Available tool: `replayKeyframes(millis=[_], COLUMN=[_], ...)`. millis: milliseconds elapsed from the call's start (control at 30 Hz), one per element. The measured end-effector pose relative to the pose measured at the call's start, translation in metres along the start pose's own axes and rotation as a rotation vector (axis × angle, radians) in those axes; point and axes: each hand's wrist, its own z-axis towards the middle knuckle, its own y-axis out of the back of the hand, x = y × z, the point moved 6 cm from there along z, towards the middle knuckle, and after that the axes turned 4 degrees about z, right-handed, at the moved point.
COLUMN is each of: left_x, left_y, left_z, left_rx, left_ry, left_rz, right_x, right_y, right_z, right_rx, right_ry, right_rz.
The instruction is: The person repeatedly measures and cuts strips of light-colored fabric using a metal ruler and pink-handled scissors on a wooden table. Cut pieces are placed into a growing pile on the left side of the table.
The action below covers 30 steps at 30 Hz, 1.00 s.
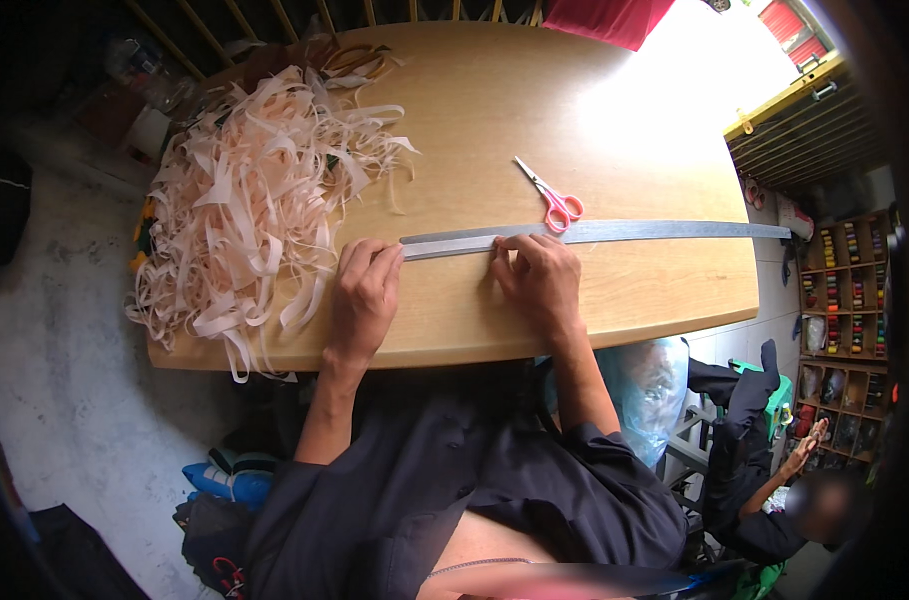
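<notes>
I'm looking down through the head view, and here are both hands on the bench (665, 285), the left hand (367, 297) at one end of a pale strip (450, 246) and the right hand (543, 283) at the other. That strip lies flat along the steel ruler (675, 231), in the gap between the two sets of fingers, its long axis running left to right, nearly level with the fingertips. Neither hand is plainly nearer; each has an end.

The left fingers are drawn together, thumb against fingertips, closed over the strip's left end, with the ruler's end right there too. On the right, fingers curled, thumb and forefinger close together at the strip; whether they pinch it or merely press it down, I can't tell from up here.

Past the right fingers the ruler runs on, out beyond the bench's edge. Just beyond those fingers, away from the body, sit pink-handled scissors (561, 209), handles nearest, blades pointing off to the far left. And left of the left fingers, a big tangled heap of pale ribbons (235, 200), some trailing over the near edge.
</notes>
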Motion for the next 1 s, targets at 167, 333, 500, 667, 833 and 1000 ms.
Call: replayKeyframes(millis=[167, 333, 500, 667, 833, 1000], left_x=[0.0016, 0.0072, 0.0074, 0.0046, 0.0071, 0.0085], left_y=[0.0015, 0.0046, 0.0071, 0.0058, 0.0034, -0.0007], left_z=[0.0028, 0.0064, 0.0097, 0.0096, 0.0076, 0.0053], left_rx=[-0.004, 0.018, 0.060, 0.066, 0.038, 0.040], left_ry=[0.034, 0.076, 0.067, 0.023, -0.024, -0.068], left_rz=[-0.003, 0.007, 0.044, 0.088, 0.122, 0.137], right_x=[-0.0002, -0.0003, -0.0002, 0.0001, -0.0019, -0.0036], right_y=[0.0002, 0.0006, 0.0004, 0.0002, 0.0000, 0.0008], right_z=[0.0000, 0.0001, -0.0002, 0.0000, -0.0004, -0.0008], right_rx=[0.030, 0.028, 0.028, 0.035, 0.018, 0.014], right_ry=[-0.033, -0.020, -0.018, -0.025, -0.033, -0.067], right_rz=[0.000, 0.005, -0.002, -0.012, 0.004, 0.069])
